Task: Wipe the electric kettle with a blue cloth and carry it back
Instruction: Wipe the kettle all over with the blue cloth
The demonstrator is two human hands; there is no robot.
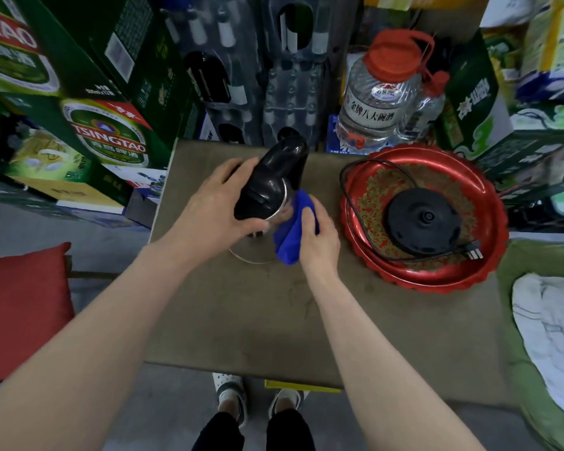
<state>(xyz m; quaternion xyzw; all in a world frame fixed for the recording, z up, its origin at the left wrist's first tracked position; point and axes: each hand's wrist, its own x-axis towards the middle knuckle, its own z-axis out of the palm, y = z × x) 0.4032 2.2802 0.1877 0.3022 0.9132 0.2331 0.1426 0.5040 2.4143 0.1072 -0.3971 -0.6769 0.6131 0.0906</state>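
Kettle (271, 187) at frame centre, on worktop (274, 314), glass body, black lid. Left hand (215, 206) wrapped around lid and upper body. Right hand (316, 242) clutching blue cloth (292, 236) against kettle's right side. Black base (422, 219) with cord lies in red tray (437, 275), right of kettle, apart.

Left hand (219, 203) steadies kettle (271, 187); right hand (319, 242) presses blue cloth (292, 236) against it.
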